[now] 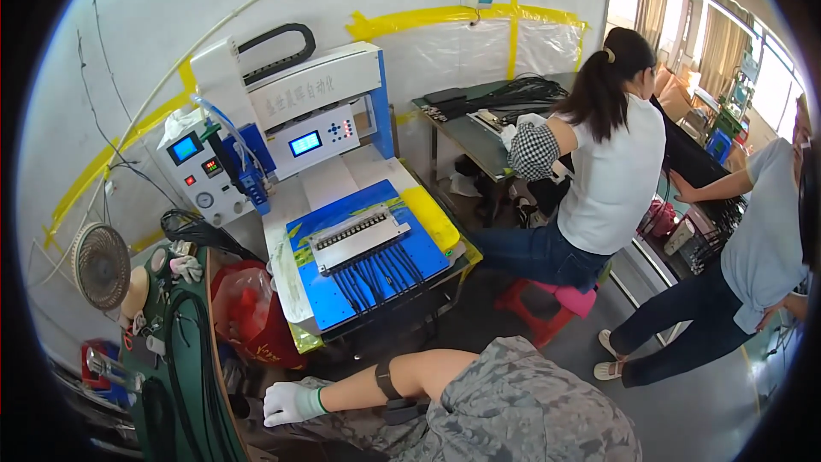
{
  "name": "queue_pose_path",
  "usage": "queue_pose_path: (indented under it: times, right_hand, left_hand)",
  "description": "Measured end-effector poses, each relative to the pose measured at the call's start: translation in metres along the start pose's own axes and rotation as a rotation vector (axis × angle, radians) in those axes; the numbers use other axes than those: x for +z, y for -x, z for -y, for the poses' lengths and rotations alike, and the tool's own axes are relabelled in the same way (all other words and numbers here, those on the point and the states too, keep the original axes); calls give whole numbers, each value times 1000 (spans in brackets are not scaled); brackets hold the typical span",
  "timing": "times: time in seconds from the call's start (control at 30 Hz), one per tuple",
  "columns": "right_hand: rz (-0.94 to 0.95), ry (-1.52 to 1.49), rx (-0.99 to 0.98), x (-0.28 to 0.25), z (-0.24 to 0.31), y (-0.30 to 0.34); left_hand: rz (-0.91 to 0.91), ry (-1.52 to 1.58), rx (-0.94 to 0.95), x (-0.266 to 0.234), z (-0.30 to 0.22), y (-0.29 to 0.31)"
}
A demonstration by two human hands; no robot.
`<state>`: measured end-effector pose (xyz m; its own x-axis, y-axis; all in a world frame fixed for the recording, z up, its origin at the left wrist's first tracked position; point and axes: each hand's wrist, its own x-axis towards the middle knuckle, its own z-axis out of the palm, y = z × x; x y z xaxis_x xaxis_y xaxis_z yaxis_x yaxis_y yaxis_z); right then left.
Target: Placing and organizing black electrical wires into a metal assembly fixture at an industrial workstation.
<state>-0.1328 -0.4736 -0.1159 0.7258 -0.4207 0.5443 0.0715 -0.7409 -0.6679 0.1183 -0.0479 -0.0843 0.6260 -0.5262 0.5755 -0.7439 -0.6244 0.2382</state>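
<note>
My right hand, in a white knitted glove with a green cuff, rests at the knee of my camouflage trousers. Its fingers bend loosely downward and hold nothing I can see. A dark strap circles that arm near the elbow. My left hand is out of the picture. Beyond my arm stands a white and blue bench machine. On its blue plate lies a long metal fixture with a row of slots. Several black cables run from the fixture toward me.
A green table at left carries black cables, a glove and small tools, with a fan behind. A red bag stands beside it. One co-worker sits at another bench on a red stool; a second person stands at right.
</note>
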Motion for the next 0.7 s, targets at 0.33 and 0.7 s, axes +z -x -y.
queue_pose_path:
  times: [0.33,0.7]
  right_hand:
    - [0,-51,-21,-2,3,-5]
    - [21,-46,-18,1,4,-6]
  left_hand:
    - [-5,12,28,-13,-6,-7]
    - [15,54,14,-24,-5,13]
